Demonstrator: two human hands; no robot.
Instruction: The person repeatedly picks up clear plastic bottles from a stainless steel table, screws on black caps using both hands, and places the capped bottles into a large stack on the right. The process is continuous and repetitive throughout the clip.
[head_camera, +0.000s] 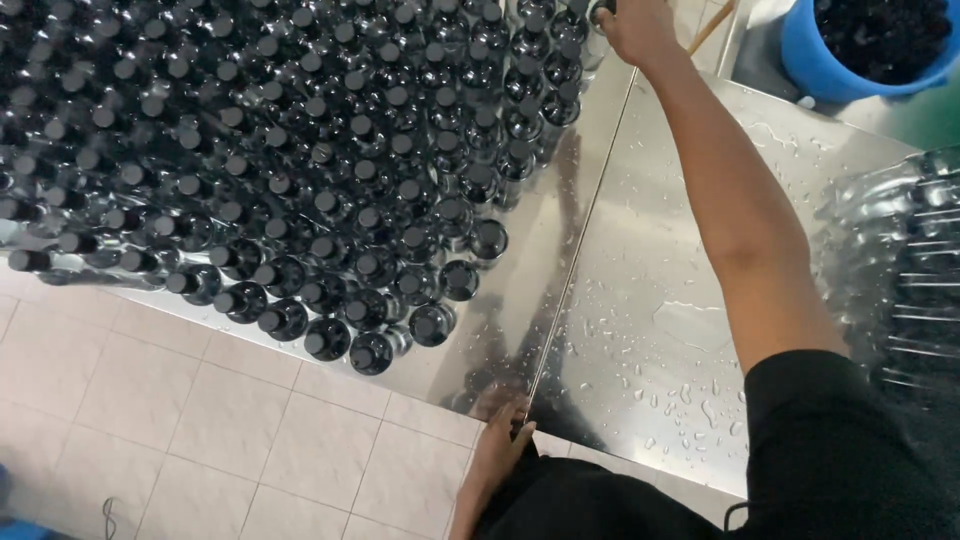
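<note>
Right hand (637, 30) reaches far across the steel table (640, 330), fingers closed around a black-capped bottle (601, 10) at the far edge of the bottle cluster (300, 150); the bottle is mostly cut off by the frame top, so only its cap shows. The rest of the cluster sits just beside that grip and spreads away toward the near-left. Left hand (500, 445) rests on the near table edge, fingers bent over the rim, holding nothing else. Water droplets (680, 400) lie between the two hands. A blue bucket (830, 60) stands to the right of the gripping hand, well apart.
</note>
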